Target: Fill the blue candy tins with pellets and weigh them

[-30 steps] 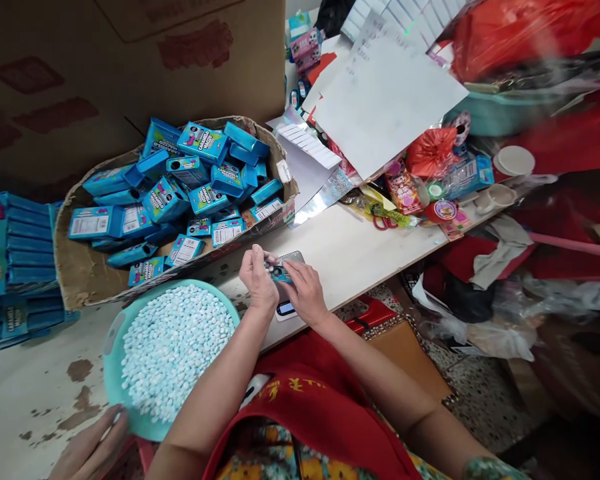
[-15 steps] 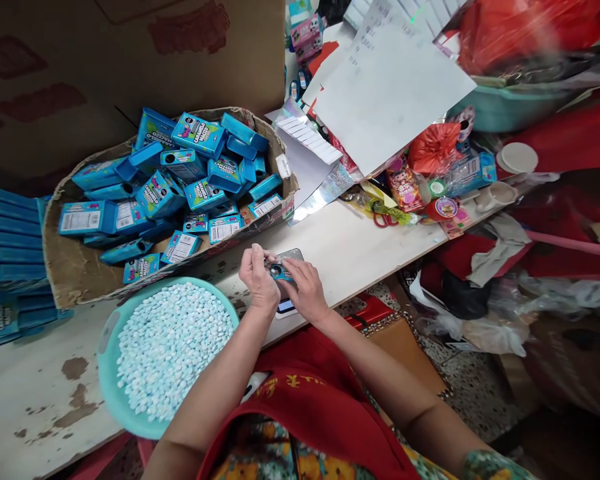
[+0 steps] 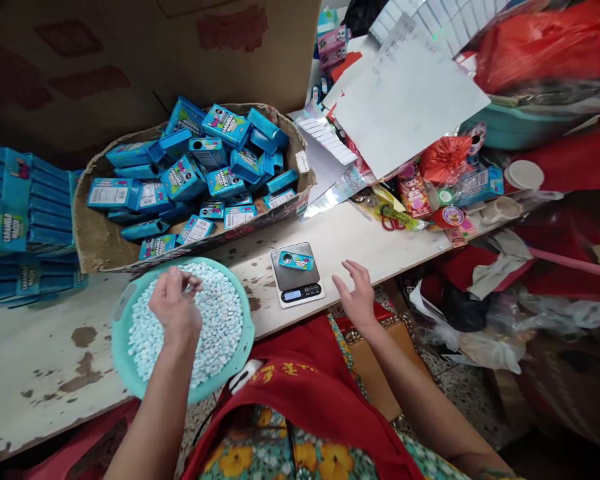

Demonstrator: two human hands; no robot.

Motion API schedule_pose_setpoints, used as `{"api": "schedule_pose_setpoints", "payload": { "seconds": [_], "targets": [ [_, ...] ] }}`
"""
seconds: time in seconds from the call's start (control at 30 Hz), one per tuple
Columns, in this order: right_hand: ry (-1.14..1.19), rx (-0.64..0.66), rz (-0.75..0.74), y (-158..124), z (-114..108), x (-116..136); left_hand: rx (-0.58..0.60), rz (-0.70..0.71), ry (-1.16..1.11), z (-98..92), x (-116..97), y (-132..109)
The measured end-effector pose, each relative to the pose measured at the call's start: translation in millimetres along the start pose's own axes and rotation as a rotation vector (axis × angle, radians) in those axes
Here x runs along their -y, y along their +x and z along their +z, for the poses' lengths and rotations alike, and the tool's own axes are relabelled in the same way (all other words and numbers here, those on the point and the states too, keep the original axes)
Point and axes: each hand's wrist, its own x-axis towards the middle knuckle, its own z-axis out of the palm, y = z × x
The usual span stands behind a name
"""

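Note:
My left hand [image 3: 177,307] is over the turquoise basin [image 3: 249,327] of small pale blue and white candies [image 3: 217,320]. Its fingers are curled closed, and what they hold, if anything, is hidden. My right hand [image 3: 357,295] is raised to the right of the scale, empty, with thumb and fingers apart. Between the hands stands a small digital scale [image 3: 307,291] with a lit display. On its metal plate lies a blue candy box [image 3: 297,261], showing a dark round opening at its left end.
Behind the basin stands a cut-down cardboard carton [image 3: 95,247] full of blue boxes [image 3: 225,125]. More blue boxes [image 3: 13,200] are stacked at the left. Papers [image 3: 410,100], wrappers and a white cup [image 3: 500,210] crowd the table's right side.
Both hands have left the blue box, which now lies on the scale. My left hand has moved left over the candies; my right has moved right and opened. The view has shifted slightly.

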Motion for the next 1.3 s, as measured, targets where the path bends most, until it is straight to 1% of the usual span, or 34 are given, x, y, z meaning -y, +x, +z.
{"api": "schedule_pose_setpoints", "payload": {
  "seconds": [0.03, 0.07, 0.13, 0.2, 0.27, 0.33, 0.37, 0.43, 0.57, 0.63, 0.7, 0.77, 0.8, 0.87, 0.9, 0.93, 0.97, 1.0, 1.03, 1.07, 1.1, 1.17, 1.2, 1.23, 1.27, 1.3],
  "targets": [
    [0.004, 0.002, 0.029, -3, -1, -5, -0.028, 0.02, 0.11, -19.3, 4, 2],
    [0.013, 0.004, 0.055, -6, -1, -8, -0.032, 0.034, 0.227, -36.6, 8, 3],
    [0.04, 0.012, 0.097, -10, 1, -11, 0.038, 0.043, 0.479, -63.3, 15, 2],
    [0.07, 0.028, 0.12, -12, 4, -10, 0.168, 0.069, 0.724, -79.0, 19, 1],
    [0.092, 0.047, 0.129, -13, 7, -8, 0.308, 0.176, 0.918, -85.8, 19, 0],
    [0.105, 0.061, 0.131, -13, 10, -3, 0.406, 0.326, 1.046, -88.0, 19, 0],
    [0.115, 0.064, 0.134, -12, 11, -1, 0.428, 0.39, 1.086, -88.5, 19, 1],
    [0.149, 0.069, 0.143, -9, 16, 5, 0.426, 0.468, 1.135, -89.4, 20, 1],
    [0.261, 0.102, 0.143, 8, 35, 17, 0.37, 0.481, 1.099, -88.2, 24, -3],
    [0.316, 0.166, 0.13, 23, 48, 24, 0.358, 0.485, 1.04, -82.8, 26, -10],
    [0.349, 0.253, 0.119, 38, 60, 37, 0.371, 0.513, 0.977, -73.1, 24, -17],
    [0.342, 0.292, 0.073, 47, 66, 59, 0.392, 0.572, 0.916, -60.6, 18, -23],
    [0.331, 0.292, 0.023, 49, 67, 75, 0.405, 0.616, 0.892, -54.2, 12, -25],
    [0.335, 0.322, -0.131, 45, 66, 113, 0.462, 0.715, 0.866, -43.9, -3, -27],
    [0.36, 0.38, -0.225, 41, 65, 133, 0.516, 0.752, 0.861, -41.3, -12, -27],
    [0.403, 0.473, -0.317, 37, 65, 154, 0.579, 0.765, 0.856, -41.5, -21, -26],
    [0.452, 0.556, -0.381, 35, 67, 172, 0.625, 0.756, 0.846, -44.8, -31, -25],
    [0.501, 0.61, -0.413, 36, 70, 187, 0.634, 0.727, 0.834, -51.8, -40, -24],
    [0.54, 0.639, -0.418, 41, 75, 198, 0.595, 0.681, 0.829, -62.8, -49, -23],
    [0.56, 0.624, -0.403, 52, 82, 204, 0.504, 0.619, 0.837, -77.6, -57, -21],
    [0.556, 0.566, -0.376, 68, 90, 206, 0.356, 0.546, 0.863, -96.2, -64, -18],
    [0.466, 0.373, -0.327, 114, 108, 198, -0.004, 0.326, 0.971, -142.4, -70, -8],
    [0.394, 0.244, -0.308, 141, 117, 191, -0.203, 0.194, 1.031, -168.5, -70, -1],
    [0.308, 0.177, -0.29, 168, 127, 183, -0.377, 0.053, 1.088, -195.3, -66, 9],
    [0.222, 0.16, -0.267, 194, 137, 176, -0.455, -0.083, 1.14, -221.8, -59, 22],
    [0.148, 0.167, -0.234, 218, 148, 171, -0.503, -0.187, 1.166, -246.7, -49, 36]
  ]
}}
